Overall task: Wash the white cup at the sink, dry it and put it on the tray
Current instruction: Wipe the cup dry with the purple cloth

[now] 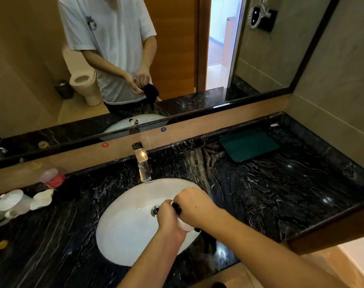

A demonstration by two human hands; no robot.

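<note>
Head view: I am holding the white cup (185, 225) over the sink (123, 231), near its drain.
Left hand (169, 217): gripping the cup.
Right hand (192, 204): working a dark cloth (177, 207) at the rim.
Tray (248, 144): lying on the desk (260, 194), well right of the sink.
Risk: a wet cup could be slipping into the basin and chipping.

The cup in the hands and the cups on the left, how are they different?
The cup is held over the sink, mostly hidden between the left hand and right hand; the cups on the left sit untouched on the counter. The held cup has a dark cloth pressed against it; the others have none. All look white.
</note>
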